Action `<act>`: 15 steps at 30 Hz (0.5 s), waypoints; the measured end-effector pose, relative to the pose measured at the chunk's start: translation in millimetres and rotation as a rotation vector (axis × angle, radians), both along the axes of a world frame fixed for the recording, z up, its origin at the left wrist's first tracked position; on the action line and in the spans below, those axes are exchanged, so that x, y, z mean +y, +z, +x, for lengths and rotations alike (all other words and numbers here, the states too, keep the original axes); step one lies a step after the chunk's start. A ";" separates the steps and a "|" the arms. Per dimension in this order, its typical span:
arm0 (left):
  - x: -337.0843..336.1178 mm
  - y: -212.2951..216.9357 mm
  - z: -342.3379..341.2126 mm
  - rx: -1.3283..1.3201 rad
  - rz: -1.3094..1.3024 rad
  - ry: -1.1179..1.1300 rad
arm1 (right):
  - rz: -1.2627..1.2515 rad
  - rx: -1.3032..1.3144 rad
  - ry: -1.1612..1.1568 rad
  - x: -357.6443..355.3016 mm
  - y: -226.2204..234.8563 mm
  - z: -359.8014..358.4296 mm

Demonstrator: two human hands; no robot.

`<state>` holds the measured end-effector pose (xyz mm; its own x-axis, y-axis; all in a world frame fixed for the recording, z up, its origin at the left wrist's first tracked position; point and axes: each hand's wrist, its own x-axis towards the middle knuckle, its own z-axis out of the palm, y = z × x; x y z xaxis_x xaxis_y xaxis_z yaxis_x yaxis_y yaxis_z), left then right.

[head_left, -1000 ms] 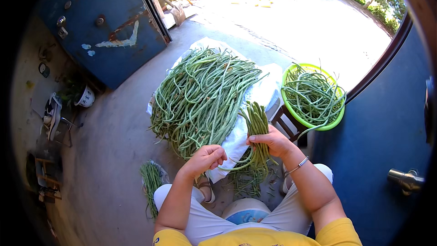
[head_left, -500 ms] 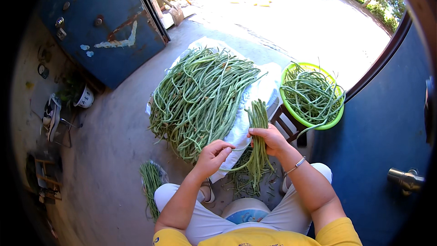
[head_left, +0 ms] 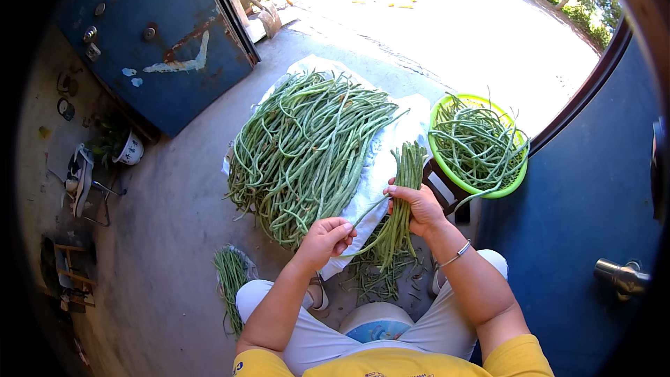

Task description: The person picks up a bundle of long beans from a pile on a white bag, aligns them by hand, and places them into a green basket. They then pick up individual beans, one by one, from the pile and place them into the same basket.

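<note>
A bundle of long green beans (head_left: 405,199) stands nearly upright in my right hand (head_left: 420,209), whose fingers wrap round it. One single long bean (head_left: 371,211) stretches between the two hands: my left hand (head_left: 326,240) pinches one end, and the other end reaches the thumb and fingertips of my right hand. Just beyond my left hand lies a big heap of long beans (head_left: 307,146) on a white sheet (head_left: 380,167). Bean scraps (head_left: 370,279) lie on the floor beneath the bundle.
At the right, a bright green basket (head_left: 513,187) of long beans rests on a dark stool (head_left: 441,185). More beans (head_left: 230,276) lie in a clear bag left of my knee. Blue doors (head_left: 160,49) flank the sunlit doorway, and a potted plant (head_left: 129,148) stands at the left.
My right hand has lifted the bundle slightly and tilted it. The single bean between my hands now slants up toward the right hand, and my left hand has shifted a little.
</note>
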<state>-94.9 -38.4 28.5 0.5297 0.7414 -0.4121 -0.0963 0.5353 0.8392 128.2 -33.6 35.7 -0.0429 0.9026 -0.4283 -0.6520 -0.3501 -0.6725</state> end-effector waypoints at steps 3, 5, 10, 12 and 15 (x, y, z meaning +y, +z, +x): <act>-0.7 -1.6 -0.7 -0.059 -0.066 -0.066 | 0.008 -0.037 -0.025 1.0 -6.3 -2.4; -1.0 -4.2 -3.0 -0.085 -0.099 -0.094 | 0.008 -0.063 -0.028 1.3 -7.6 -5.4; -0.8 -6.2 -4.8 -0.135 -0.138 -0.107 | 0.007 -0.106 -0.013 0.8 -7.4 -8.4; -1.1 -9.7 -5.2 -0.156 -0.135 -0.107 | 0.010 -0.110 -0.006 0.4 -8.2 -9.3; -3.1 -7.6 0.0 -0.134 -0.125 -0.070 | 0.011 -0.122 -0.001 0.3 -10.9 -11.0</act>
